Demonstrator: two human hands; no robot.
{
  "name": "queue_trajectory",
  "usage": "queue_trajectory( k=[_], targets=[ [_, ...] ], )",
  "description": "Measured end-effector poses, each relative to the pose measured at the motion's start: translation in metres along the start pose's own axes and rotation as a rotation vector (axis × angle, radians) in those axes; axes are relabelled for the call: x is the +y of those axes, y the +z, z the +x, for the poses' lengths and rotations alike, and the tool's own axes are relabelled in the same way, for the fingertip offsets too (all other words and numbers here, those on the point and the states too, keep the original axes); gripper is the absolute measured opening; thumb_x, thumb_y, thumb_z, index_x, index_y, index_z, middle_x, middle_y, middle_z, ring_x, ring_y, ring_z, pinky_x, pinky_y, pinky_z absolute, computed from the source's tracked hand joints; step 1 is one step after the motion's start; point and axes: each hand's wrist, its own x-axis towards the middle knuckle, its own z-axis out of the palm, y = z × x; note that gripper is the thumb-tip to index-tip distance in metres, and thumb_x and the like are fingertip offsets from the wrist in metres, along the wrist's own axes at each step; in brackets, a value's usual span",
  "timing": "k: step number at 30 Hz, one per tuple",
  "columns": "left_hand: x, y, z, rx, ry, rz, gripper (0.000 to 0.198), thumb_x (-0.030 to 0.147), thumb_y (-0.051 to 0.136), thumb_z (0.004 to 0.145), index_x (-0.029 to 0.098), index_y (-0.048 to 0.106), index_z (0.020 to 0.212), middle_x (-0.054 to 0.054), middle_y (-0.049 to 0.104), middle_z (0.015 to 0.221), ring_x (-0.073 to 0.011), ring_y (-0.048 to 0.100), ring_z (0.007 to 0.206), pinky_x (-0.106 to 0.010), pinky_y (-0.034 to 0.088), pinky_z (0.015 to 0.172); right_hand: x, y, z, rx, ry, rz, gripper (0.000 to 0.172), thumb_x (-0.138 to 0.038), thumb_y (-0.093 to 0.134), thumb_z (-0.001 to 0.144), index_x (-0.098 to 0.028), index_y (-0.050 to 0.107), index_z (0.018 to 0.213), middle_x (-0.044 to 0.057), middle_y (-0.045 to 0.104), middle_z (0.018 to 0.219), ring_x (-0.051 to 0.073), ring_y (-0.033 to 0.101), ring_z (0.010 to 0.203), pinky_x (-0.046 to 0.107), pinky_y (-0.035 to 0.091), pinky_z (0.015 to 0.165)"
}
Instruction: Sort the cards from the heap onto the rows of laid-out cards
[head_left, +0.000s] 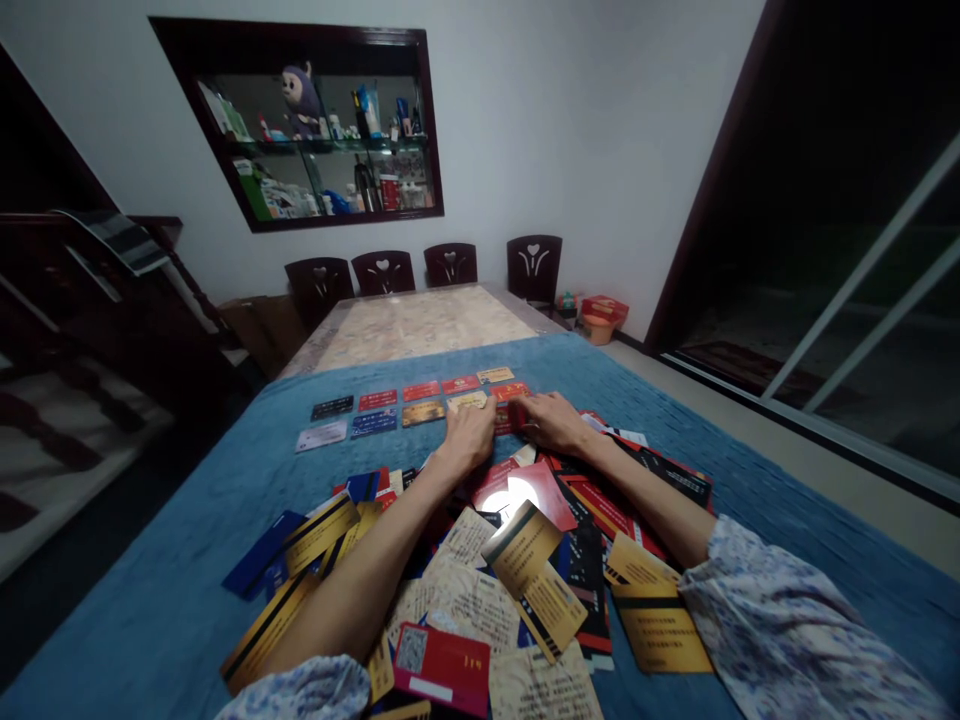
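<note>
Both my arms reach forward over a loose heap of plastic cards [517, 570] on a blue cloth [187, 560]. My left hand [469, 435] rests with curled fingers on a pale gold card [468, 401] at the right end of the nearer row. My right hand [551, 420] lies beside it, fingers pressed down on a red card [507, 415]. Beyond the hands, two neat rows of cards [397, 405] lie side by side: red ones in the far row, dark, blue, white and gold ones in the near row.
The blue cloth covers the near part of a long marble-topped table [412, 325]. Several dark chairs [382, 272] stand at its far end. A wall niche with shelves [322, 130] holds bottles and a plush toy. A glass sliding door [862, 300] is on the right.
</note>
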Motion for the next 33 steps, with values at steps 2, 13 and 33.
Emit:
queue_trajectory(
  k=[2, 13, 33],
  targets=[
    [0.004, 0.003, -0.001, -0.022, -0.013, 0.012, 0.048, 0.006, 0.042, 0.087, 0.012, 0.043, 0.135, -0.022, 0.068, 0.114, -0.0324, 0.064, 0.112, -0.045, 0.047, 0.095, -0.001, -0.002, -0.001, -0.026, 0.007, -0.016, 0.049, -0.017, 0.055, 0.086, -0.017, 0.049, 0.135, 0.015, 0.071, 0.116, 0.027, 0.064, 0.108, 0.034, 0.038, 0.088],
    [0.014, 0.002, -0.006, -0.023, -0.061, -0.045, 0.045, 0.003, 0.049, 0.084, 0.006, 0.045, 0.129, -0.028, 0.066, 0.117, -0.0361, 0.063, 0.115, -0.045, 0.049, 0.094, 0.0, 0.003, 0.0, -0.019, 0.011, 0.034, 0.048, -0.014, 0.052, 0.086, -0.017, 0.049, 0.134, 0.015, 0.071, 0.117, 0.026, 0.065, 0.108, 0.031, 0.039, 0.084],
    [0.011, 0.001, -0.005, 0.029, -0.099, -0.1, 0.046, 0.006, 0.055, 0.082, 0.009, 0.044, 0.127, -0.024, 0.064, 0.12, -0.0333, 0.062, 0.118, -0.041, 0.049, 0.095, 0.014, 0.019, 0.003, 0.081, -0.037, 0.106, 0.054, -0.023, 0.055, 0.09, -0.016, 0.047, 0.142, 0.018, 0.063, 0.129, 0.028, 0.059, 0.114, 0.038, 0.043, 0.09]
  ],
)
